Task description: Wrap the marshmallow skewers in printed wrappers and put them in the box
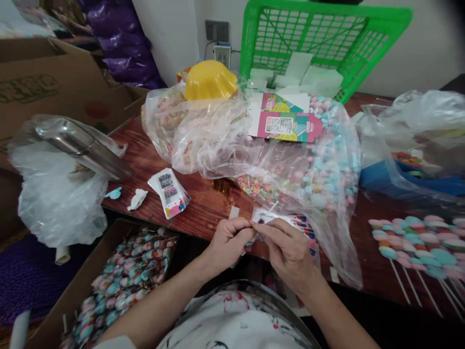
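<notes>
My left hand (232, 241) and my right hand (286, 247) meet over the table's front edge, fingertips pinched together on a small gold tie (253, 225). A thin white stick (271, 208) rises just behind my fingers. Beneath and behind my right hand lies a clear printed bag (301, 224). What hangs below my hands is mostly hidden. Behind them, clear plastic bags hold small colourful rings (267, 190) and pink and blue candies (327, 165). A stack of printed cards (168, 193) is on the table to the left.
Candy skewers on sticks (417, 242) lie at the right, near a blue tray (432, 182). A box of wrapped skewers (134, 271) stands below left. A steel flask (87, 148), yellow bowl (209, 81) and green basket (327, 34) are farther back.
</notes>
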Tool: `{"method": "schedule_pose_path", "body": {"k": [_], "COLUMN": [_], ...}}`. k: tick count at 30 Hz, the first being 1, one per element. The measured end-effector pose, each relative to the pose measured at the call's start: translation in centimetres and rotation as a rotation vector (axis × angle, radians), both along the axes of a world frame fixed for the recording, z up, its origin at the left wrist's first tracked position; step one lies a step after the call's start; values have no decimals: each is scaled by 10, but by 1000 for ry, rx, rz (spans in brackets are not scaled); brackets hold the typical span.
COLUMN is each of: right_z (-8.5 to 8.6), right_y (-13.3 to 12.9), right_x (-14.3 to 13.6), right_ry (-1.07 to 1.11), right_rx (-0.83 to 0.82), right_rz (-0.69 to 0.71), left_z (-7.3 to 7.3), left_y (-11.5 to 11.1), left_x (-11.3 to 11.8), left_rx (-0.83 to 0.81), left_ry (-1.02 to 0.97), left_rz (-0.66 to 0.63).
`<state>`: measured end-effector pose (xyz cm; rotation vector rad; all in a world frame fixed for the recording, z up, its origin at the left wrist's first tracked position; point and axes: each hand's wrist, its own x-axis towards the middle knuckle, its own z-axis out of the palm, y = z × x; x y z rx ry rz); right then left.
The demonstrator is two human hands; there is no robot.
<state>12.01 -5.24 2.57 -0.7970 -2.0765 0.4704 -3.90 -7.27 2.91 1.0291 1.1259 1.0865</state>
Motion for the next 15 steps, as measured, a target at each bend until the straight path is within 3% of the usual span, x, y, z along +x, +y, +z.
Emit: {"method": "schedule_pose_path", "body": {"k": [9,15], "right_z": [4,-5], "right_y": [-8,-15], "right_x": [19,24], "right_ry": [114,124], "right_rx": [-108,-99], "right_rz": [-29,-98], "left_z": [-5,-8], "left_y": [-4,-4], "left_x": [16,24], "left_rx": [-15,-11], "left_ry": [-97,-37], "left_rz": [-78,-41]}}
